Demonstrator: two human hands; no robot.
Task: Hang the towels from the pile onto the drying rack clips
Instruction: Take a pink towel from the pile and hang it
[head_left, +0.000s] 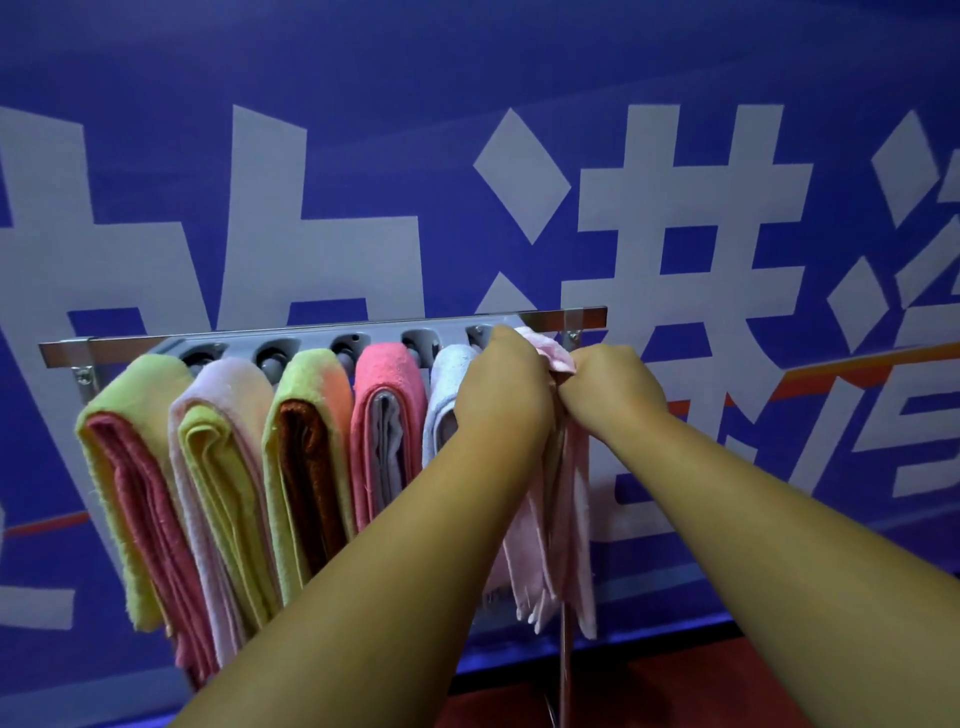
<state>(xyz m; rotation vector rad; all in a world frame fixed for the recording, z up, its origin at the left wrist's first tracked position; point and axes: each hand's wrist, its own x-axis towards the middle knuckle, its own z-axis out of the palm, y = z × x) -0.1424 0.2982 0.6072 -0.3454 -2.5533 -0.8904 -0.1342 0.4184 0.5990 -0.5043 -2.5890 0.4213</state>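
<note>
Two arms outstretched; L hand (501, 400), R hand (609, 385) grip pink towel (574, 525)

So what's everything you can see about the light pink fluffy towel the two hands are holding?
The light pink terry-cloth towel looks soft and fluffy. It is folded into several long layers and hangs straight down at the right end of the grey plastic clip rack, next to a pale bluish-white towel. Its top is bunched up at the rack, where the left hand and right hand both grip it. The bottom ends hang free.
</note>
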